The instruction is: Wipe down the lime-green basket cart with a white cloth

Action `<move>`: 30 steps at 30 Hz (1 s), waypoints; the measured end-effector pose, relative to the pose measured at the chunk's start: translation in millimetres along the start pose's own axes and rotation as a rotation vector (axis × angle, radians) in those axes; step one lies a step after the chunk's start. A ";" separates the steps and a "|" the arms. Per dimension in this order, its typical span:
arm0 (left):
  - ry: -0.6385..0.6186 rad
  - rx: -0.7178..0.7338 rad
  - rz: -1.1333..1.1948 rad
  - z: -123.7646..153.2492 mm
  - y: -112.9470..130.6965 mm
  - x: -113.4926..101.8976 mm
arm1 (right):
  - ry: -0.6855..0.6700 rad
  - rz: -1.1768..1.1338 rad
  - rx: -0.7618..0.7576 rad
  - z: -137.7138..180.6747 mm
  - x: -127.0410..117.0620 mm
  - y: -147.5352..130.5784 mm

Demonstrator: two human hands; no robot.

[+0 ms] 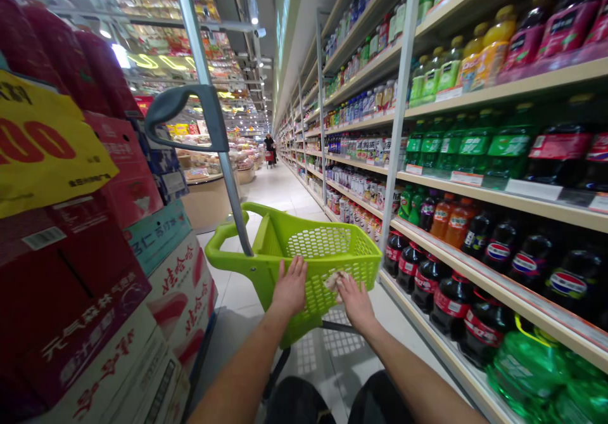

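Note:
In front of me stands a lime-green shopping cart (pixel 270 272) with a perforated basket and a tall grey metal handle (pixel 216 120). My left hand (pixel 291 286) lies against the near side of the basket, its fingers stretched out and nothing held in them. Further right along that side, my right hand (pixel 354 298) presses a crumpled pale cloth (pixel 335 281) to the lattice wall. Part of the cloth is hidden beneath the fingers. The inside of the basket shows bare green plastic where I can see it.
Shelves of bottled drinks (pixel 513 139) line the right side, with large green bottles (pixel 527 354) low down. Stacked cartons (pixel 178 284) and a yellow price sign (pixel 47 142) crowd the left. A person (pixel 270 148) is far down the tiled aisle (pixel 275 189).

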State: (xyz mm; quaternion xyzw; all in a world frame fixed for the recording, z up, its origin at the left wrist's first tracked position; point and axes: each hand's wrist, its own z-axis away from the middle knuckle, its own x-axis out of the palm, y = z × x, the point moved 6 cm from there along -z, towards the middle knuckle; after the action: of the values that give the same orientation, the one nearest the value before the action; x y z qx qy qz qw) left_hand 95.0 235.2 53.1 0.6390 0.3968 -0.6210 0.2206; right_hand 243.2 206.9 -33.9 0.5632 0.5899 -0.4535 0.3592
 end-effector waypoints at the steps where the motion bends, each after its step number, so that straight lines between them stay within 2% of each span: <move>1: -0.013 0.002 0.002 -2.0 -1.0 0.2 | -0.013 -0.001 0.002 1.5 2.2 3.6; 6: -0.016 -0.013 0.014 -4.8 -5.0 -3.3 | 0.184 -0.004 0.058 -5.5 -22.7 17.1; 8: -0.009 -0.002 0.014 -2.9 -4.2 -4.6 | 0.149 -0.005 0.116 -9.7 -23.5 25.2; 12: -0.007 0.021 0.026 4.9 -4.4 -5.3 | -0.052 -0.007 0.131 0.6 -0.3 40.4; 14: 0.006 0.027 0.025 9.8 -5.5 -5.4 | -0.015 0.006 0.110 8.8 0.0 46.9; 18: 0.061 0.032 0.025 19.2 -7.9 -5.2 | 0.172 0.054 0.152 15.8 -22.2 62.4; 20: 0.072 0.033 0.031 22.8 -9.0 -4.5 | 0.154 0.053 0.225 18.9 -23.3 72.9; 24: 0.056 0.043 0.029 27.8 -9.3 -4.0 | -0.007 0.014 0.255 36.1 -1.9 86.1; 27: 0.051 0.043 0.030 30.3 -8.6 -5.6 | 0.032 0.031 0.228 45.3 -3.4 89.2; 30: 0.054 0.031 0.038 31.8 -8.2 -7.1 | 0.094 0.055 0.194 36.3 -22.7 87.7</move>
State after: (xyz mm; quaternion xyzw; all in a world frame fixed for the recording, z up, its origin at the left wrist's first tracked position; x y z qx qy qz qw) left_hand 69.5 213.7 57.5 0.6664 0.3808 -0.6051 0.2117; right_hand 329.4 161.1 -36.1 0.6319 0.5438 -0.4715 0.2876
